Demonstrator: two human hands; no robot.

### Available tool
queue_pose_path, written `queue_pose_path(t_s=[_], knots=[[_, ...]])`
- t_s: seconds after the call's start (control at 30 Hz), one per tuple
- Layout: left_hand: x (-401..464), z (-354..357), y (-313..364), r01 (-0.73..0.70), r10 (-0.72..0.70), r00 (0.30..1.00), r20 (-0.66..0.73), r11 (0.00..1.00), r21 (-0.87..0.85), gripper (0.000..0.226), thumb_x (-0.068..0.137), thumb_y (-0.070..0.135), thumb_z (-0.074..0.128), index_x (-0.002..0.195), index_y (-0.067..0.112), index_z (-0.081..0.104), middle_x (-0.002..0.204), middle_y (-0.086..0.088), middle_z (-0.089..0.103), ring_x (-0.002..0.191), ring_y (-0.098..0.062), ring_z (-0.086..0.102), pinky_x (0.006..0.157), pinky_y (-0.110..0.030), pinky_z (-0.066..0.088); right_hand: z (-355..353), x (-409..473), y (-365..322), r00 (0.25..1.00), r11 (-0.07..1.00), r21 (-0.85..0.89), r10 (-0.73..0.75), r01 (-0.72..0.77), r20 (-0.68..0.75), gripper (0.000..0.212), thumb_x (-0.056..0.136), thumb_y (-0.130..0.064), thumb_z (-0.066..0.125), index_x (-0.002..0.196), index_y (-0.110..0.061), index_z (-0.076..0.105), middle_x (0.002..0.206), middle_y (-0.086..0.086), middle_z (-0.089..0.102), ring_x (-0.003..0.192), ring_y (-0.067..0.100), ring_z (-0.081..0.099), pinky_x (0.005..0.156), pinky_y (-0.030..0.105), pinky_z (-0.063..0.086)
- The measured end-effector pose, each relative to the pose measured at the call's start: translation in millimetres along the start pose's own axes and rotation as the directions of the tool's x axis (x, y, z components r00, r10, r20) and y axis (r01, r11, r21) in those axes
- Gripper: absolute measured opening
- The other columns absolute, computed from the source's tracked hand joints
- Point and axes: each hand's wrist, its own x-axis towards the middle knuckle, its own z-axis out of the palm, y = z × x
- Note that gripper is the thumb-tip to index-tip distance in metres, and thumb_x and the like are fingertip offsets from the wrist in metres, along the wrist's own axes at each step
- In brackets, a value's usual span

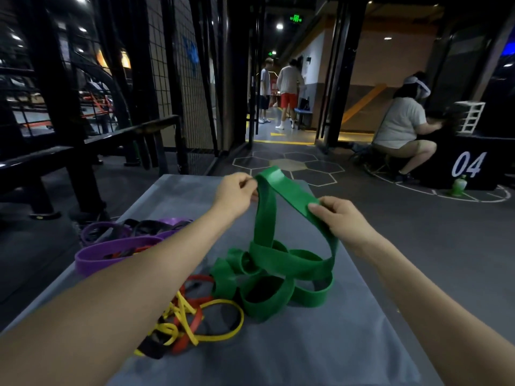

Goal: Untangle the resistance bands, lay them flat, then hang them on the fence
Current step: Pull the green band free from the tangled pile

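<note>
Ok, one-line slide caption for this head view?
Both hands, left hand and right hand, pinch a green band, lifting it off its tangled coils on the grey mat.

Both arms outstretched; left hand (237, 192), right hand (338, 215) raised, fingers pinching.

Gym: mesh fence (192, 87), numbered box (468, 165)

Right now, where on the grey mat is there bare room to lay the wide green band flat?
Bare grey mat lies nearest the camera, right of the thin yellow and red bands, and beyond the hands. The left side is crowded: purple bands, and the wide green rubber band's coils fill the centre.
</note>
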Motion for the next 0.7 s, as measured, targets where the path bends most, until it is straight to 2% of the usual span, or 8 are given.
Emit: queue_pose_path(t_s=[0.07, 0.13, 0.23, 0.3, 0.4, 0.5, 0.6, 0.7], knots=[[0.2, -3.6, 15.2, 0.019, -0.018, 1.0, 0.005, 0.991, -0.136, 0.024, 0.095, 0.01, 0.047, 0.075, 0.017, 0.059, 0.07, -0.002, 0.061, 0.06, -0.011, 0.062, 0.063, -0.027, 0.052, 9.9, 4.2, 0.6, 1.0, 0.99, -0.141, 0.016, -0.015, 0.006, 0.026, 0.093, -0.03, 0.055, 0.083, -0.005, 0.056, 0.067, 0.006, 0.048, 0.061, 0.018, 0.045, 0.058, 0.03, 0.033], [-1.3, -6.0, 29.8, 0.02, -0.014, 1.0, 0.027, 0.974, -0.227, 0.023, 0.096, 0.01, 0.045, 0.078, 0.013, 0.059, 0.071, -0.003, 0.061, 0.059, -0.01, 0.06, 0.057, -0.019, 0.053, 20.7, 8.9, -6.7, 1.0, 0.995, -0.102, 0.0, 0.001, 0.014, 0.02, 0.091, -0.029, 0.056, 0.101, -0.011, 0.055, 0.077, 0.003, 0.051, 0.068, 0.017, 0.05, 0.061, 0.03, 0.039], [-6.2, -8.3, 47.0, 0.032, -0.006, 0.997, 0.079, 0.941, -0.338, 0.026, 0.097, 0.011, 0.045, 0.075, 0.013, 0.058, 0.071, -0.005, 0.064, 0.056, -0.01, 0.064, 0.055, -0.021, 0.055, 37.0, 18.2, -19.7, 0.999, 0.999, 0.043, -0.029, 0.027, 0.042, 0.036, 0.089, -0.021, 0.061, 0.123, -0.012, 0.051, 0.102, 0.01, 0.057, 0.085, 0.025, 0.062, 0.079, 0.037, 0.054], [-9.4, -14.0, 55.5, 0.025, 0.012, 0.995, 0.103, 0.936, -0.351, 0.025, 0.097, 0.011, 0.045, 0.075, 0.012, 0.057, 0.07, -0.004, 0.064, 0.055, -0.007, 0.065, 0.056, -0.023, 0.056, 47.2, 20.7, -28.3, 0.997, 0.982, 0.182, -0.06, 0.051, 0.042, 0.026, 0.09, -0.012, 0.059, 0.115, -0.005, 0.057, 0.102, 0.013, 0.063, 0.083, 0.027, 0.065, 0.08, 0.039, 0.056], [-11.1, -31.5, 62.8, 0.053, 0.006, 0.988, 0.156, 0.928, -0.37, 0.022, 0.097, 0.011, 0.043, 0.08, 0.012, 0.057, 0.075, -0.004, 0.063, 0.065, -0.012, 0.064, 0.061, -0.024, 0.058, 57.5, 23.5, -37.1, 0.992, 0.971, 0.206, -0.127, 0.12, 0.019, 0.012, 0.091, -0.007, 0.056, 0.102, -0.009, 0.061, 0.098, 0.016, 0.067, 0.083, 0.027, 0.064, 0.081, 0.037, 0.056], [-16.3, -53.0, 73.2, 0.133, -0.039, 0.975, 0.217, 0.889, -0.438, 0.019, 0.097, 0.013, 0.041, 0.086, 0.013, 0.056, 0.079, -0.003, 0.057, 0.072, -0.014, 0.057, 0.07, -0.024, 0.054, 65.1, 24.0, -45.7, 0.981, 0.967, 0.176, -0.19, 0.183, 0.024, 0.013, 0.091, -0.003, 0.055, 0.094, -0.014, 0.059, 0.085, 0.0, 0.064, 0.075, 0.014, 0.061, 0.067, 0.019, 0.054], [-22.6, -69.0, 80.8, 0.088, 0.007, 0.971, 0.24, 0.919, -0.385, 0.021, 0.092, 0.032, 0.047, 0.095, 0.015, 0.058, 0.095, -0.005, 0.055, 0.091, -0.018, 0.055, 0.094, -0.032, 0.045, 72.7, 28.5, -50.6, 0.975, 0.974, 0.071, -0.218, 0.214, 0.044, 0.012, 0.089, -0.005, 0.058, 0.095, -0.014, 0.062, 0.09, 0.005, 0.067, 0.08, 0.021, 0.063, 0.073, 0.031, 0.055], [-26.3, -78.5, 84.2, -0.06, 0.087, 0.947, 0.308, 0.994, -0.096, 0.046, 0.085, 0.056, 0.046, 0.106, 0.017, 0.055, 0.106, -0.003, 0.057, 0.1, -0.016, 0.055, 0.095, -0.035, 0.043, 78.1, 37.4, -57.6, 0.967, 0.964, -0.076, -0.255, 0.253, -0.014, 0.008, 0.087, -0.012, 0.061, 0.094, -0.01, 0.065, 0.088, 0.012, 0.067, 0.083, 0.033, 0.063, 0.075, 0.041, 0.053]])
